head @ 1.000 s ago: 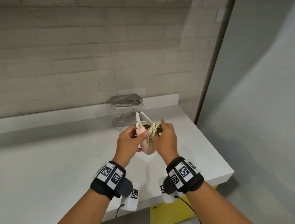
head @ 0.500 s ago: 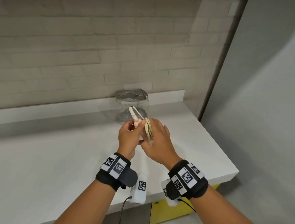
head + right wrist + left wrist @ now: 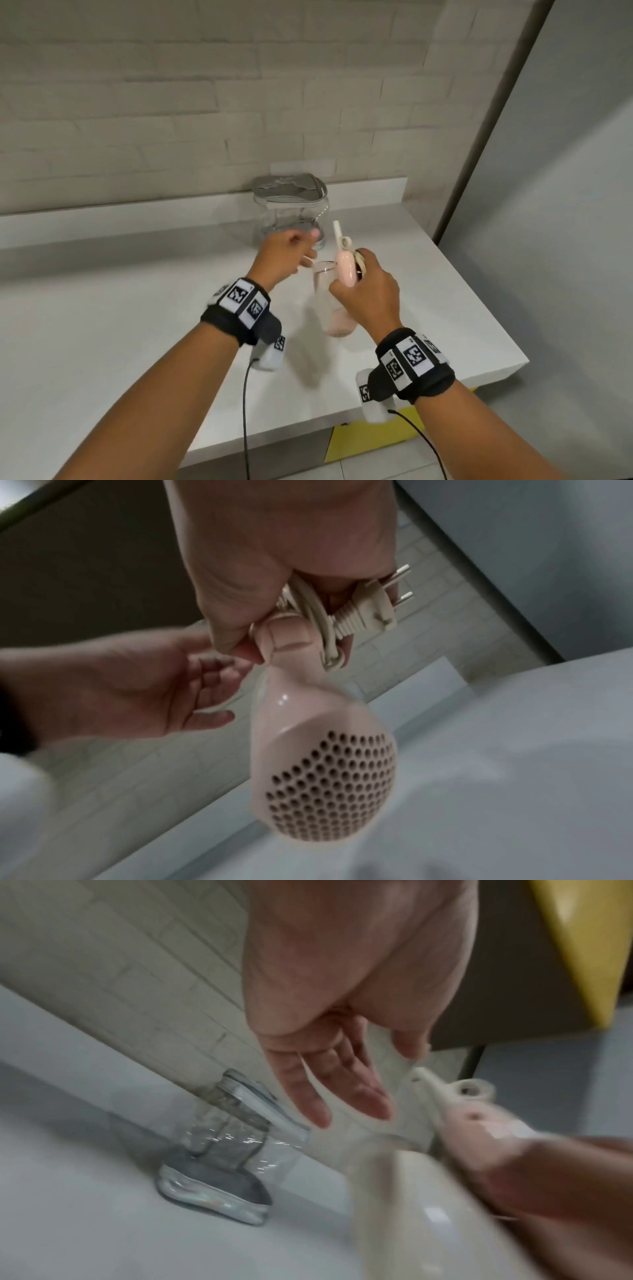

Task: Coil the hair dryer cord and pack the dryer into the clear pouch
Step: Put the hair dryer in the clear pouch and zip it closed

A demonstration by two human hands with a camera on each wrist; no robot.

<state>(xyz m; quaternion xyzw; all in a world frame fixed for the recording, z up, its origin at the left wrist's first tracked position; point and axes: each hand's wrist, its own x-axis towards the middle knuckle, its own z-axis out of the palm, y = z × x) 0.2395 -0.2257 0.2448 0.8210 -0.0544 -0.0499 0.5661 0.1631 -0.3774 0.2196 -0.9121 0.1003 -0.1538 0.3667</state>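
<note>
The pink hair dryer (image 3: 343, 270) hangs head down over the white counter (image 3: 137, 325), its perforated grille (image 3: 329, 785) facing the right wrist camera. My right hand (image 3: 366, 291) grips its handle together with the coiled cream cord (image 3: 322, 620); the plug (image 3: 369, 610) sticks out beside my fingers. A cord loop (image 3: 339, 236) pokes up above the handle. My left hand (image 3: 284, 253) is off the dryer, fingers straight (image 3: 329, 1093), just in front of the clear pouch (image 3: 291, 212). The pouch (image 3: 222, 1150) stands against the wall with its grey top closed.
A pale brick wall (image 3: 205, 102) and low ledge back the counter. The counter's right edge (image 3: 479, 308) drops beside a grey panel (image 3: 565, 205). A yellow cabinet front (image 3: 370, 438) shows below the front edge. Thin black cables hang from both wristbands.
My left hand has let go of the cord bundle and moved left toward the pouch. My right hand now holds dryer and coil alone, and the dryer head has swung down.
</note>
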